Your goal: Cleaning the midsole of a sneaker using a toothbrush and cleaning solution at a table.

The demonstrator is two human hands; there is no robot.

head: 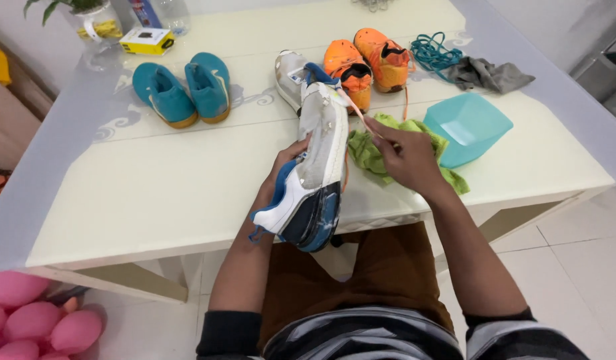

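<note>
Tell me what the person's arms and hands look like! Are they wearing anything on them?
Both the left hand and the right hand are bare: no gloves, rings or watch show. The forearms are uncovered too. Dark sleeves are pushed up near the elbows, and the top has grey, black and white stripes across the front.

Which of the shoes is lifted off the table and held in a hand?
The white and blue shoe, gripped by the left hand. The teal pair, the orange pair and the other white shoe lie on the table.

Dirty white sneaker [316, 157] with blue heel, held tilted, lace [358, 113] pulled taut.
</note>
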